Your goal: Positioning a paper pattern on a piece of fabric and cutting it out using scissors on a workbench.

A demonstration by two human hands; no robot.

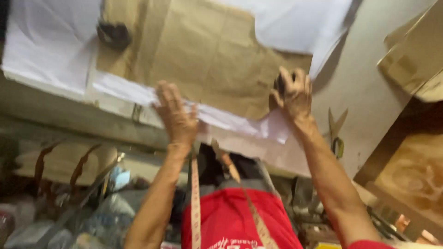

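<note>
The brown paper pattern (207,50) lies flat on white cloth (46,41) spread over the worktop (364,78), and both hands are on it. The left hand (177,113) lies palm down, fingers stretched out and together, pressing the near edge of the white layers where they meet the pattern; it grips nothing. The right hand (293,94) is at the pattern's right edge, fingers half curled around a small dark thing (279,84) that it presses onto the paper. The frame is blurred, so I cannot tell what that thing is, nor how tightly the hand is closed on it.

As a judgement of progress: the pattern is already laid out and looks held down, with a dark round weight (114,34) sitting on its far left corner. The cloth around the pattern looks whole, with no cut line that I can make out. The scissors (336,131) lie untouched on the worktop just right of the right forearm. So placing and steadying seem largely done, while marking or cutting appears not yet begun.

A tape measure (195,203) hangs down over the person's red shirt (230,221).

As for containers, a cardboard box (415,50) stands at the right edge; its contents are hidden. Below the worktop on the left is a blurred heap of bags and clutter (64,216) that I cannot sort out.
</note>
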